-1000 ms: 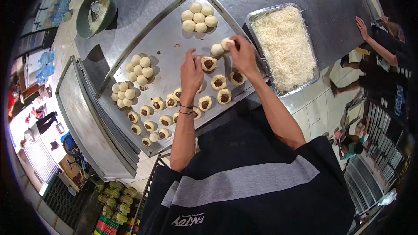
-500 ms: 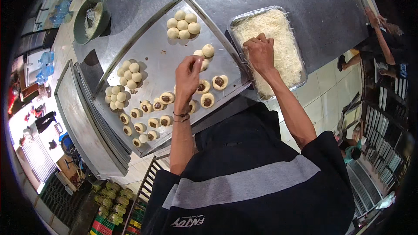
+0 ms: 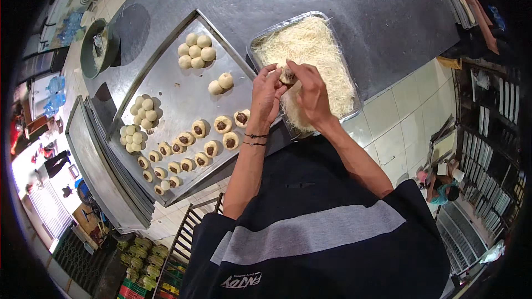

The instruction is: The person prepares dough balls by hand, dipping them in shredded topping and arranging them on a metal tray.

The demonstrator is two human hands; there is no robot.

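Both of my hands meet over the near left part of a tray of pale shreds (image 3: 310, 41) that look like grated cheese. Between their fingertips is a small piece of dough (image 3: 287, 76), with a darker middle partly hidden by the fingers. My left hand (image 3: 267, 95) grips it from the left, fingers bent. From the right, my right hand (image 3: 313, 93) pinches it. To the left, a large metal baking tray (image 3: 183, 97) carries plain dough balls (image 3: 196, 51) in clusters, a pair of dough balls (image 3: 220, 83), and rows of dough rounds with dark brown filling (image 3: 223, 124).
A green bowl (image 3: 113, 41) with some shreds stands at the table's left end. Stacked metal trays (image 3: 102, 171) lean beside the baking tray. Below the table is a dark slatted rack (image 3: 185, 238). Another person's arm (image 3: 479, 19) shows at the far right edge.
My left hand has left the small dough-ball group, which has dropped from three to two. My right hand has come up out of the shreds, and both hands now hold one dough piece together.
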